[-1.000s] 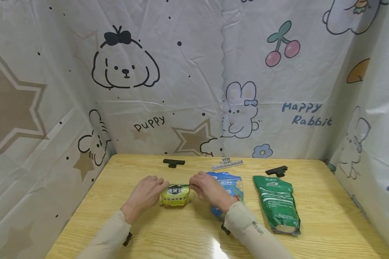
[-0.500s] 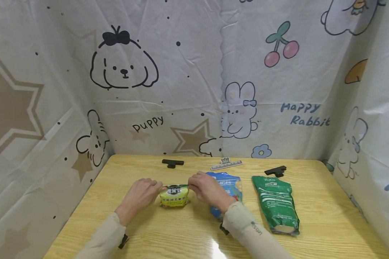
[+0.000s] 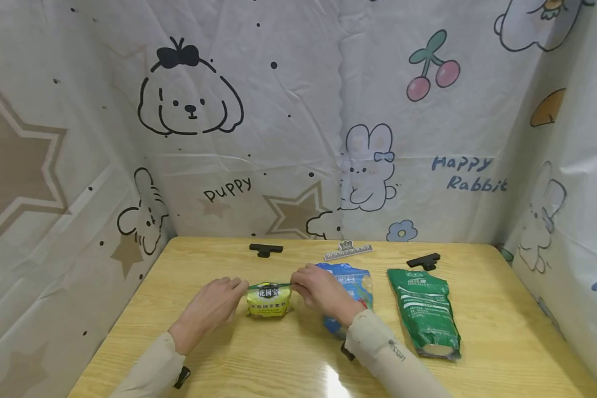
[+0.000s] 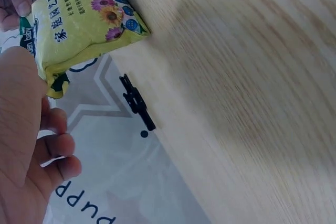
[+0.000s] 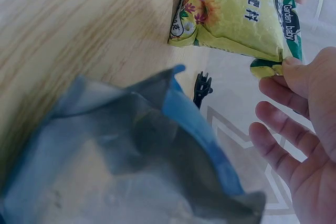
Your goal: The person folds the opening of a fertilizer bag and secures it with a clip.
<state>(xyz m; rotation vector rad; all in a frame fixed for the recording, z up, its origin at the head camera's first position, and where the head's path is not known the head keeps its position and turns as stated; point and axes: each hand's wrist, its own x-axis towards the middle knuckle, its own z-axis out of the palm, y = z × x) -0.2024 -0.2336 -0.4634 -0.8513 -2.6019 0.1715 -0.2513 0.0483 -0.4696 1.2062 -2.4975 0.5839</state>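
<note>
The left hand (image 3: 209, 305) and right hand (image 3: 322, 293) pinch the yellow packet (image 3: 268, 303) by its top corners between their fingers, left of the blue bag (image 3: 348, 279). If either pinch slips, the packet could tip; whether its base touches the counter (image 3: 268, 359) is unclear, and the right hand blocks part of the bag.

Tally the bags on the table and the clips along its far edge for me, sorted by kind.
Bags: 3 (small yellow plastic bag, blue plastic bag, green plastic bag)
Clips: 3 (left black bar-shaped clip, pale piano-key-patterned clip, right black bar-shaped clip)
Total: 6
</note>
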